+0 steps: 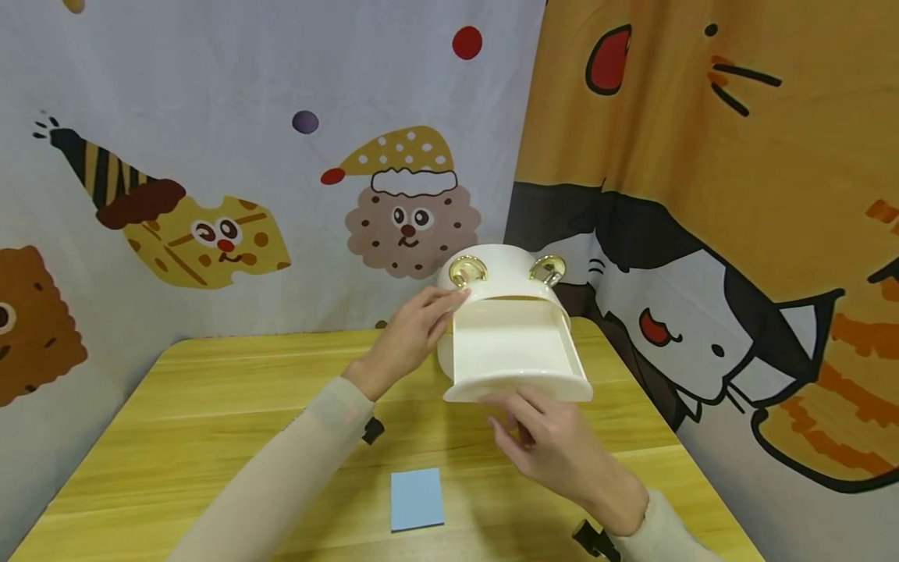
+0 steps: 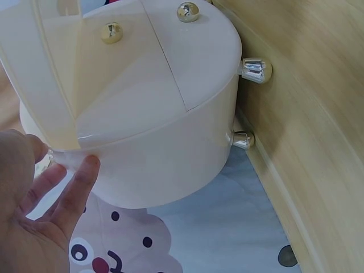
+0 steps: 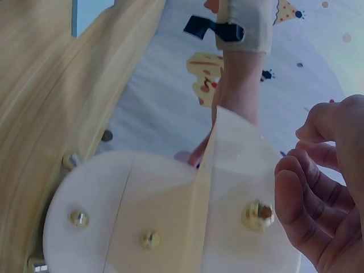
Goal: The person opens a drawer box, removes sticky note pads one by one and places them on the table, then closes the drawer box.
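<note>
A white rounded drawer box (image 1: 500,265) with gold ear-like discs stands at the back of the table. Its upper drawer (image 1: 516,339) is pulled out, and the part of its inside that shows is bare. My left hand (image 1: 414,328) rests its fingertips on the box's left side, fingers fairly straight in the left wrist view. At the drawer's front lip is my right hand (image 1: 555,437), with loosely bent fingers. In the right wrist view, those fingers lie beside the drawer front's gold knob (image 3: 259,215), and nothing shows between them. Whether they touch the front is unclear.
A blue square pad (image 1: 417,499) lies on the wooden table (image 1: 211,421), in front of the box. Lower drawer fronts carry gold knobs (image 2: 187,11), and shiny metal feet (image 2: 256,70) hold the box up. Patterned curtains (image 1: 232,70) hang behind and to the right.
</note>
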The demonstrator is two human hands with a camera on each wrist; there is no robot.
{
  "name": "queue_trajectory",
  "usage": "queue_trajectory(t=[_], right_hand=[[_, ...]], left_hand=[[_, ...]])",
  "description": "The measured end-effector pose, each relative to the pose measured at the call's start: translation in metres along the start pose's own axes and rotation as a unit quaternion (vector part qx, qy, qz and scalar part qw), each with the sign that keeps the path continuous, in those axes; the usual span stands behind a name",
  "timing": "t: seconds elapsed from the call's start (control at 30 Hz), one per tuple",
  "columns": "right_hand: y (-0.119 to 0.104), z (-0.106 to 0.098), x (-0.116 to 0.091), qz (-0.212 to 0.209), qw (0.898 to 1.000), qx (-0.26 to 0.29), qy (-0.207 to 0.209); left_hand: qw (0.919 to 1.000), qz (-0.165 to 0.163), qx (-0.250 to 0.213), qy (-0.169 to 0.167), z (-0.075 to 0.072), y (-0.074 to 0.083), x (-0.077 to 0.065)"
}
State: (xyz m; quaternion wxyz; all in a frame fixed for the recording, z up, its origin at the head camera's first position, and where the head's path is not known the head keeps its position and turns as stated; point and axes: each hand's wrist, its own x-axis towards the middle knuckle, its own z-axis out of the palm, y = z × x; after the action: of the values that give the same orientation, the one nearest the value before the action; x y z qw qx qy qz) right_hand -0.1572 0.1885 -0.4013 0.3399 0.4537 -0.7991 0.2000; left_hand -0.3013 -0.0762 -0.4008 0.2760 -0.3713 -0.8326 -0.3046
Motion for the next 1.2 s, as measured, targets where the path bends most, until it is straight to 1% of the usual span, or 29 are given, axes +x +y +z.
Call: queue_trajectory(t=[0.07,0.2,0.43,0.6,0.87,1.2], right_hand=[[0.003,-0.004,-0.002,0.006,1.0,-0.005,0.006],[0.008,-0.011,-0.008,0.021,1.0,-0.017,0.003],[0.017,-0.014,-0.016,0.036,0.999,-0.035,0.003],[0.023,-0.014,-0.019,0.03,0.997,-0.07,0.003],[0.031,-0.014,-0.024,0.007,0.992,-0.123,-0.004],[0.035,-0.015,-0.029,-0.002,0.99,-0.144,-0.004]], left_hand=[[1.0,0.0,0.001,0.0,0.001,0.0,0.0],[1.0,0.001,0.003,0.002,0.002,-0.001,-0.001],[1.0,0.003,0.005,0.001,0.001,-0.001,0.0],[1.0,0.005,0.006,0.002,0.0,0.0,0.0],[1.0,0.006,0.003,0.004,0.001,0.0,-0.001],[0.9999,-0.009,0.001,-0.013,0.001,-0.001,0.0]])
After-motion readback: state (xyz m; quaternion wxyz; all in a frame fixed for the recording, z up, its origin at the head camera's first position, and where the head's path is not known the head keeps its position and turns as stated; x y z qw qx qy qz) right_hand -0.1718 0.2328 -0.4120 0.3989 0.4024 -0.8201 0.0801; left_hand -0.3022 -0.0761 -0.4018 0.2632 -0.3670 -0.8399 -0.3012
